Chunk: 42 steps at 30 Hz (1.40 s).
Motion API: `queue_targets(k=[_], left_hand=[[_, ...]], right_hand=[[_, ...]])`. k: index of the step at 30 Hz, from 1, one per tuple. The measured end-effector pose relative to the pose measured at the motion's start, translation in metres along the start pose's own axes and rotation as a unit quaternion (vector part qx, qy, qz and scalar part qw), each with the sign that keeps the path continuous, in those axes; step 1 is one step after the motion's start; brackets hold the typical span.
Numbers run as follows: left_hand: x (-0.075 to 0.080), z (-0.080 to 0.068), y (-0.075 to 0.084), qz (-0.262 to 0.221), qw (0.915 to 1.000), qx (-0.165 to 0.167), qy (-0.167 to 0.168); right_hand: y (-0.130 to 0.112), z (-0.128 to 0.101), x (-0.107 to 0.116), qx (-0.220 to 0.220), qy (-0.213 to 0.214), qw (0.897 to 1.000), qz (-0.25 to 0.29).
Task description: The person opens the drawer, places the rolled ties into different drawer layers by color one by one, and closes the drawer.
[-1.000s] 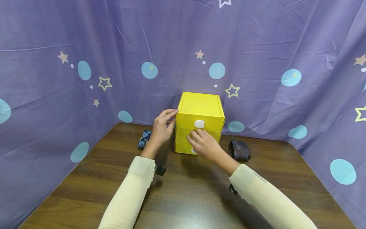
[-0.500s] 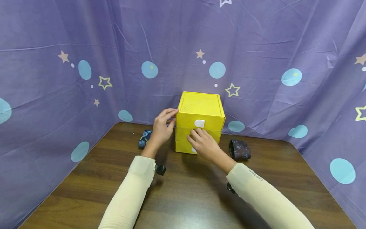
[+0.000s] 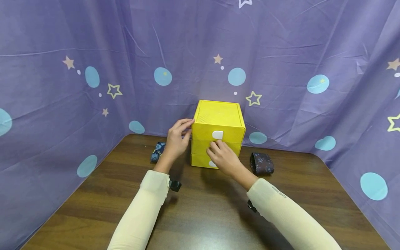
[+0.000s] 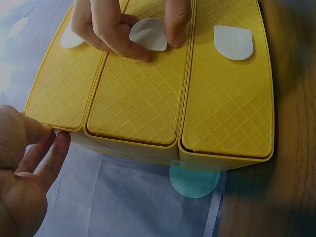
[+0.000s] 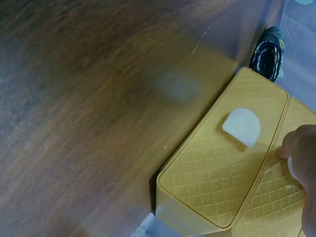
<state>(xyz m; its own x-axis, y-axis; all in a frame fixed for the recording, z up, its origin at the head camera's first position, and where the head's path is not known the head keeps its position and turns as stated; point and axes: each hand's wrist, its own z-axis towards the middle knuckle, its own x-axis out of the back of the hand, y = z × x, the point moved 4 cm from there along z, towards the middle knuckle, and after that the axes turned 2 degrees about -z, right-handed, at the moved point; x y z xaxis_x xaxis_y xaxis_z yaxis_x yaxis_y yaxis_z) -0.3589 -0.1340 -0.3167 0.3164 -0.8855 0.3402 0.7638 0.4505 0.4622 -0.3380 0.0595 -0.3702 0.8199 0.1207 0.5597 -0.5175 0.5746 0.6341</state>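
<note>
I am viewing a brown wooden table (image 3: 203,211) enclosed by a purple star-patterned curtain (image 3: 93,52). At the far left, a blue patterned roll (image 3: 157,151) is lying on the table. Just right of it, my left hand (image 3: 176,139) is bracing the upper left corner of the yellow drawer unit (image 3: 218,116), fingers curled against its edge and pinching nothing. The unit is standing at the far centre of the table, close to the curtain, with three stacked drawers. My right hand (image 3: 223,158) is pinching the white tab handle (image 4: 148,34) of the middle drawer (image 4: 138,94) between thumb and fingers. At the right, a dark patterned roll (image 3: 261,163) is lying near the unit.
</note>
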Motion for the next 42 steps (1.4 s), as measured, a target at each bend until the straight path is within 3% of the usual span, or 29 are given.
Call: queue_targets(k=[24,42], left_hand=[[0.0011,-0.0007,0.0005,-0.002,1.0000,-0.002,0.006],[0.0007,-0.0001,0.0015,0.002,1.0000,0.002,0.000]], right_hand=[[-0.0003,0.0028,-0.0013,0.010,0.021,1.000,-0.008],[-0.0043,0.0022,0.0042,0.021,0.005,0.999,-0.037]])
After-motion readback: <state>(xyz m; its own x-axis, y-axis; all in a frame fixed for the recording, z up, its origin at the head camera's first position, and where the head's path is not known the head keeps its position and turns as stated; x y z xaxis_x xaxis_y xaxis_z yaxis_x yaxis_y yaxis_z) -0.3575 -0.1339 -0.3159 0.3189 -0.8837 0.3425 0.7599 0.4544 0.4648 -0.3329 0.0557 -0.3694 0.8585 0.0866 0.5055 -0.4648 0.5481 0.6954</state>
